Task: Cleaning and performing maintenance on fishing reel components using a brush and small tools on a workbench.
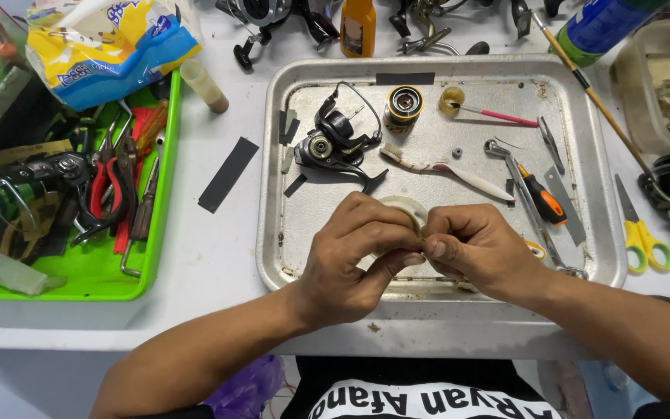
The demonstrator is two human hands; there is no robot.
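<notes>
Both hands meet over the metal tray (pixel 288 155), left hand (pixel 354 260) and right hand (pixel 478 248) fingers pinching a white spool (pixel 405 208).

Your left hand (pixel 350 260) and right hand (pixel 474 248) close on a pale roll (pixel 406 208) that looks like matt plastic or tape. Below them, the tray (pixel 583 124) at frame centre is dull, scuffed metal (stained in places). In its upper left the reel (pixel 333 143) shows glossy black plastic and metal. The screwdriver (pixel 540 198) at right has a smooth orange grip. At left, the bin (pixel 153 256) is bright, glossy green plastic. At upper right, the brush (pixel 599 101) handle looks like wood.
</notes>
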